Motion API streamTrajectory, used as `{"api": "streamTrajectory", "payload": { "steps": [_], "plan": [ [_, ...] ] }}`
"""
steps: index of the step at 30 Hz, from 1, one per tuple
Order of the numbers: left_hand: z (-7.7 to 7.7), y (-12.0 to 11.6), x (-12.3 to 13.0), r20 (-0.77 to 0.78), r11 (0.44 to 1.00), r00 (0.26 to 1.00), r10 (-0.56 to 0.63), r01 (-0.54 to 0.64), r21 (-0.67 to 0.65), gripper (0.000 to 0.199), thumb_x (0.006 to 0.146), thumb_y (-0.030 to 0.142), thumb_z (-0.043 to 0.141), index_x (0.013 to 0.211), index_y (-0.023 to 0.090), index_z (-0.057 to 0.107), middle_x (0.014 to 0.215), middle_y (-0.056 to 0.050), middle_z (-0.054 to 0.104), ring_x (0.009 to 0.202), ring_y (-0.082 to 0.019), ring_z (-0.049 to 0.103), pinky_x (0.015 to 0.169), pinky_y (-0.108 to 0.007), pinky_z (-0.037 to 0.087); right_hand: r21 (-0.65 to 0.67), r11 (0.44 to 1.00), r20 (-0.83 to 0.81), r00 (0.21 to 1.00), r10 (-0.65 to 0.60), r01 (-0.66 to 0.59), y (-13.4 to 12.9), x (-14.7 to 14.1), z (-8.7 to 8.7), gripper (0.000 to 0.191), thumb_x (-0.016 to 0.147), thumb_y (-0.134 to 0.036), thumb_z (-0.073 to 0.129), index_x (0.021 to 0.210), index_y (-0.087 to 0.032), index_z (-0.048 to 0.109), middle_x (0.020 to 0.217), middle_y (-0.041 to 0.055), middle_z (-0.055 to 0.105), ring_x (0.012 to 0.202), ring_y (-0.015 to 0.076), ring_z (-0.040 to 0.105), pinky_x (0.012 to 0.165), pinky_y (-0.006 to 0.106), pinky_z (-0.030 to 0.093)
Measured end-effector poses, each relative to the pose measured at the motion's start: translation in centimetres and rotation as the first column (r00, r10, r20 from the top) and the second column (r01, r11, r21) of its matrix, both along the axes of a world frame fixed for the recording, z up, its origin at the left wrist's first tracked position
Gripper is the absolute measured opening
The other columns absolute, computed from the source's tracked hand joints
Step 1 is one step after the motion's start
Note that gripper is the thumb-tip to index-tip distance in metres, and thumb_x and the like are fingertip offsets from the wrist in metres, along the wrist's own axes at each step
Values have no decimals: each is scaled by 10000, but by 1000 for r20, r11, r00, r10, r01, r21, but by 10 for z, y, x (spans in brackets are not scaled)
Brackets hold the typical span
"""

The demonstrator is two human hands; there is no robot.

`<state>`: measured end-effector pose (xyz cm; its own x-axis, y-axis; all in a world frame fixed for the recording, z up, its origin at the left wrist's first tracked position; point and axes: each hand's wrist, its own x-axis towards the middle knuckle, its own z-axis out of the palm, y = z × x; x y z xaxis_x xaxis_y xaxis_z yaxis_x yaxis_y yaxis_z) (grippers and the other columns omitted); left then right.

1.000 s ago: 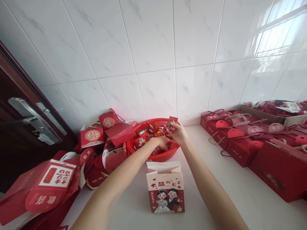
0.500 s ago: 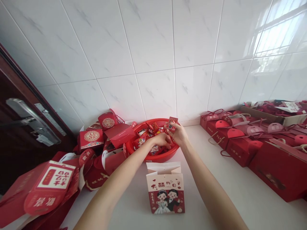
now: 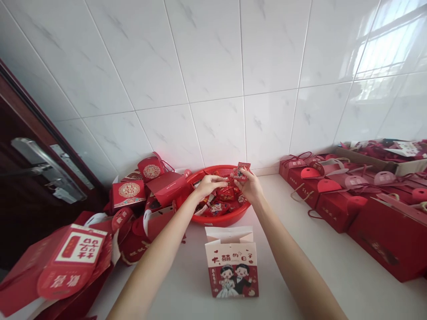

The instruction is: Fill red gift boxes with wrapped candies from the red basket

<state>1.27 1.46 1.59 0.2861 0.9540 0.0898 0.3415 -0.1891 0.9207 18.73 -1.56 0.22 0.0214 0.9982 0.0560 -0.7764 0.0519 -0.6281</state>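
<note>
A red plastic basket full of wrapped sweets stands against the wall. My right hand, over the basket's right side, pinches a small red sweet packet that sticks up between thumb and fingers. Above the sweets at the left of the middle is my left hand, its fingers drawn together and pointing right; whatever they may hold is too small to make out. In front of the basket, between my forearms, an upright paper gift box with a cartoon couple has its top open.
Red gift boxes are heaped on the left, one with a white label nearest me. Rows of red handled boxes line the right, with a filled cardboard carton behind them. A dark door with a metal handle is at far left.
My left hand has lifted from the sweets and shifted left and up within the basket. My right hand keeps its packet, moved only slightly right.
</note>
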Motion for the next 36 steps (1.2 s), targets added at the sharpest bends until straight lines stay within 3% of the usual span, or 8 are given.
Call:
{"api": "streamTrajectory", "payload": {
  "steps": [3, 8, 12, 19, 23, 26, 28, 36],
  "plan": [
    [0, -7, -10, 105, 999, 993, 51, -50, -14, 396, 533, 398, 876, 839, 168, 775, 916, -67, 785, 983, -260, 686, 936, -375, 482, 19, 999, 36, 998, 42, -42, -1, 0, 1, 178, 717, -236, 778, 856, -222, 668, 879, -5, 767, 745, 155, 739, 603, 211, 573],
    [3, -24, -24, 172, 996, 981, 85, -81, -29, 469, 537, 459, 872, 889, 166, 770, 1015, -89, 781, 1004, -268, 691, 897, -362, 501, 74, 985, 113, 983, 147, -156, -8, 1, 3, 211, 695, -303, 819, 819, -203, 681, 789, 9, 753, 735, 178, 741, 627, 231, 587],
    [13, -41, -31, 231, 995, 968, 97, -96, -18, 513, 539, 451, 881, 942, 157, 760, 1079, -102, 767, 1000, -267, 698, 870, -353, 515, 147, 966, 176, 966, 188, -215, -17, 5, 8, 293, 651, -315, 865, 863, -192, 704, 885, 45, 766, 787, 200, 741, 690, 286, 615],
    [31, -69, -22, 399, 985, 911, 101, -147, 86, 539, 531, 466, 894, 941, 147, 751, 1002, -92, 772, 983, -259, 693, 927, -378, 518, 185, 924, 279, 919, 278, -335, -42, 14, 18, 323, 651, -256, 870, 932, -176, 732, 920, 48, 775, 845, 206, 741, 778, 337, 626],
    [35, -79, -11, 349, 939, 935, 64, -175, 297, 444, 641, 474, 825, 958, 178, 732, 1023, -75, 751, 1009, -254, 681, 940, -390, 526, 142, 925, 244, 918, 314, -354, -52, 13, 21, 295, 693, -286, 843, 939, -178, 722, 966, 66, 772, 836, 224, 754, 677, 309, 634],
    [37, -88, -7, 217, 816, 976, 21, -142, 560, 233, 749, 397, 756, 890, 214, 730, 1161, -78, 699, 1174, -254, 621, 1046, -392, 470, 93, 920, 233, 907, 351, -380, -57, 10, 24, 248, 713, -265, 827, 910, -174, 705, 920, 64, 769, 775, 225, 757, 601, 291, 630],
    [38, -93, -6, 101, 754, 995, 27, -87, 652, 119, 800, 328, 710, 861, 229, 736, 1265, -78, 655, 1264, -254, 567, 1096, -393, 430, 81, 917, 228, 903, 364, -391, -59, 9, 26, 249, 708, -248, 828, 904, -167, 696, 868, 58, 763, 737, 212, 750, 559, 267, 622],
    [39, -99, -4, -17, 769, 997, 70, -43, 637, 147, 781, 159, 649, 865, 227, 748, 1334, -68, 624, 1292, -245, 552, 1111, -396, 428, 96, 923, 270, 902, 337, -374, -69, 6, 34, 326, 641, -250, 880, 903, -172, 701, 809, 24, 740, 651, 151, 697, 518, 225, 611]
  ]
}}
